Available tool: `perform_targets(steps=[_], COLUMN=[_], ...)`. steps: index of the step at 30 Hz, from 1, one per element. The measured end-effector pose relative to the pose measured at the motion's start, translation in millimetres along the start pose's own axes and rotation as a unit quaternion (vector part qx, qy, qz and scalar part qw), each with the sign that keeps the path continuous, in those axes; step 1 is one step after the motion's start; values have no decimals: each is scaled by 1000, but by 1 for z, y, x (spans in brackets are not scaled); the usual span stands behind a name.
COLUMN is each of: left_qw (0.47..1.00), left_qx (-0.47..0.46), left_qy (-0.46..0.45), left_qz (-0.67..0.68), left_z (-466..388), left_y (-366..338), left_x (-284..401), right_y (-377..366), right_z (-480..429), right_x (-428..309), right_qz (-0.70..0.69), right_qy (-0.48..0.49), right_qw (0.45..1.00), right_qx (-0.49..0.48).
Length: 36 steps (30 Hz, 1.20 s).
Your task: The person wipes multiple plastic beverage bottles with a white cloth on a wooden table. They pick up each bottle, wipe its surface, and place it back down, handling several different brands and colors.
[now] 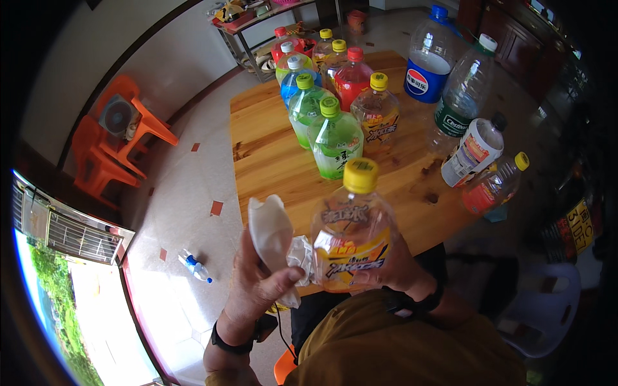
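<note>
My left hand (260, 280) grips a folded white tissue or cloth (271, 231), its top end sticking up past the fingers. Held upright in my right hand (408, 272) is a clear plastic iced-tea bottle (352, 241) with a yellow cap (360, 175) and an orange printed label. The bottle is in front of my body at the near edge of the wooden table (270, 159). A crumpled white tissue (301, 255) shows between the two hands. Just beyond the held bottle, a green-tea bottle (335, 140) stands on the table, with another yellow-capped bottle (376, 111) behind it.
Two rows of several bottles run back along the table, including a red one (355, 79). Large bottles (427, 62) stand at the right, near a white-labelled bottle (473, 152) and a tilted red-labelled one (495, 186). One bottle (194, 265) lies on the floor. Orange chairs (120, 140) stand left.
</note>
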<state>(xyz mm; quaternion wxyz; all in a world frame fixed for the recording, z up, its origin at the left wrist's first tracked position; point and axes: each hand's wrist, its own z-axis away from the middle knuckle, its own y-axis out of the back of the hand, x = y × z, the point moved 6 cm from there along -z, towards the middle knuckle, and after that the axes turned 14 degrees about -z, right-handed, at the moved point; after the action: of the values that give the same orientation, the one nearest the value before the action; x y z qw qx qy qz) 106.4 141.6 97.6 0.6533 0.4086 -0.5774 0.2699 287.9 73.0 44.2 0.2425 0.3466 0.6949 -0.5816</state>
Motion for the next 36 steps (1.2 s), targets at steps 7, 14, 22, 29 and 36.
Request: perform_targets(steps=[7,14,22,29,36], left_qw=[960,981,976,975,978], left_qx=[-237,-134,94,144,111], left_qy=[-5,-45,-102,-111,-114], left_qz=[-148,-134,-170,-127,-132], left_z=[-32,-79,-230,-345,-413], left_y=[-17,45,172,183,154], left_x=[19,36,10,-44,-77], right_y=[-16,7,85,109,119], right_z=[-7,-22,-4,-5,-4], right_x=[8,24,61,48,53], right_qz=[45,226,74,-169,-210], right_qy=[-62,-7,-195,-131,-153], right_qw=[996,972,972,963,950], right_qx=[-54,-65,108,163,173])
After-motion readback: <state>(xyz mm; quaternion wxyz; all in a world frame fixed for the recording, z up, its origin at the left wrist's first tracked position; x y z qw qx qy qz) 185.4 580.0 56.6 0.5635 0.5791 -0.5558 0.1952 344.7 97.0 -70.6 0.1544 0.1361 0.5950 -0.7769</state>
